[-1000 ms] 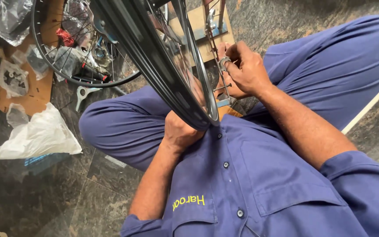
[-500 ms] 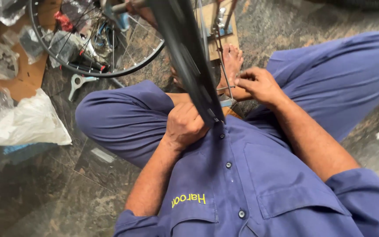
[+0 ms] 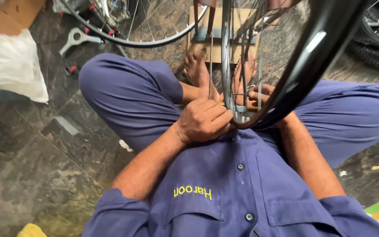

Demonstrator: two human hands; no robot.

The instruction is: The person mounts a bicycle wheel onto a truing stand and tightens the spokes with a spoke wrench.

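Fingers (image 3: 218, 115) of the left hand (image 3: 202, 120) are curled shut around the near edge of a black bicycle rim (image 3: 303, 66), right where the rim dips lowest into the lap. On the far side of that rim the right hand (image 3: 259, 97) shows only in part, behind the spokes (image 3: 243, 74); its fingers are bent in close to the spokes and a small metal ring-shaped piece (image 3: 251, 87), but whether they actually pinch it cannot be told from this view.

The rim stands upright between the knees of the seated person, leaning away to the upper right, with its lowest point just above the blue shirt (image 3: 242, 188). Both legs in blue trousers (image 3: 128, 92) are crossed, and two bare feet (image 3: 198, 70) rest on the floor just beyond the hands, in front of a flat piece of cardboard (image 3: 216, 48).

Farther off, a second wheel (image 3: 150, 37) lies on the dark stone floor (image 3: 36, 166). A metal spanner (image 3: 77, 37) lies near its left edge, and a white plastic bag (image 3: 12, 66) sits at the far left. A black tyre (image 3: 378, 48) shows at the far right.
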